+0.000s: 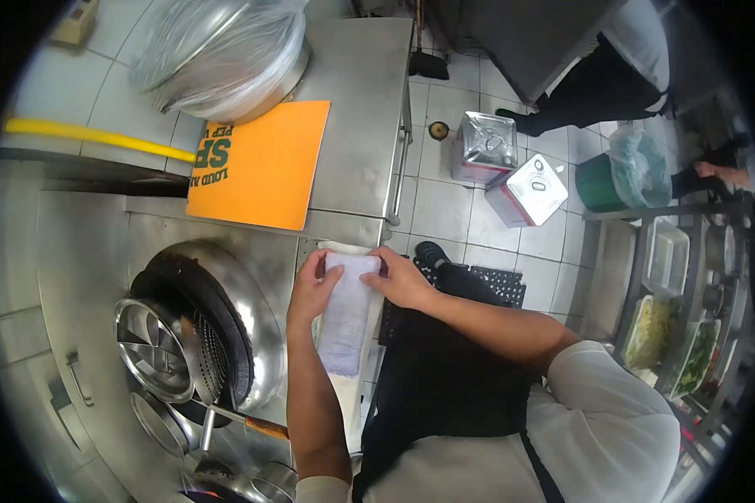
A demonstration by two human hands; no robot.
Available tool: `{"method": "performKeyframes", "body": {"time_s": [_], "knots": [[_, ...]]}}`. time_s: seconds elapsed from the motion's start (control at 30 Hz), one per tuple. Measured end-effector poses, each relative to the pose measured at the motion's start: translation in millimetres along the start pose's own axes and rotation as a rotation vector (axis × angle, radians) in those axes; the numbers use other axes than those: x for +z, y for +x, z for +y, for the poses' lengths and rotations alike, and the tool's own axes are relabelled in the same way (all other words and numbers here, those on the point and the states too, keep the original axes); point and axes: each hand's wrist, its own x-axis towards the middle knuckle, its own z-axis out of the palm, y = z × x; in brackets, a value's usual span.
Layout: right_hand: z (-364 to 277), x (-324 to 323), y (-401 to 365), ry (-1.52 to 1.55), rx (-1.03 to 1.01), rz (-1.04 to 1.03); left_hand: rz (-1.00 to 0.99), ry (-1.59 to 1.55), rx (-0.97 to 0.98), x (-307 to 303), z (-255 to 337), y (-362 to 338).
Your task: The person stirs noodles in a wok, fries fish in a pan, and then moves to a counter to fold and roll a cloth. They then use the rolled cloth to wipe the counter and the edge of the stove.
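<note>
A folded white cloth (345, 323) lies along the front edge of the steel counter (84, 277), on top of a second white cloth (350, 402). My left hand (310, 289) grips the cloth's far left corner. Across from it, my right hand (401, 279) holds the far right corner. Both hands pinch the same end of the cloth, thumbs on top. To the left of the cloth sits a large wok (226, 310) with a perforated strainer (205, 356) and a steel bowl (153, 348) nested in it.
An orange cutting board (264, 163) lies on a steel table (361, 101) beyond, with a plastic-covered basin (222, 54) behind it. Two square tins (512, 168) and a green bucket (621, 176) stand on the tiled floor. Another person (612, 75) stands at the back right. Food trays (671, 318) fill a shelf at right.
</note>
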Motion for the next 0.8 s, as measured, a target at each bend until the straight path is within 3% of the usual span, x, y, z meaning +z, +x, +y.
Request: {"method": "performKeyframes", "body": {"time_s": [0.1,0.2,0.3,0.5,0.6,0.7,0.8], "knots": [[0,2,5,-0.224,-0.071,0.069,0.166,-0.032,0.033,13,-5,3],[-7,-5,7,-0.207,-0.012,0.05,0.239,-0.011,0.072,22,-10,5],[4,-1,13,-0.039,0.0,0.09,0.312,0.205,-0.021,29,-1,-1],[10,0,14,0.067,0.022,0.135,0.514,0.417,0.17,48,3,-8],[19,15,21,0.495,0.043,0.102,0.545,0.284,0.125,48,5,-9],[4,10,15,0.729,0.14,0.004,0.511,0.224,0.15,43,18,-13],[20,6,23,0.568,0.203,0.0,0.434,0.393,0.162,42,9,-5]]}}
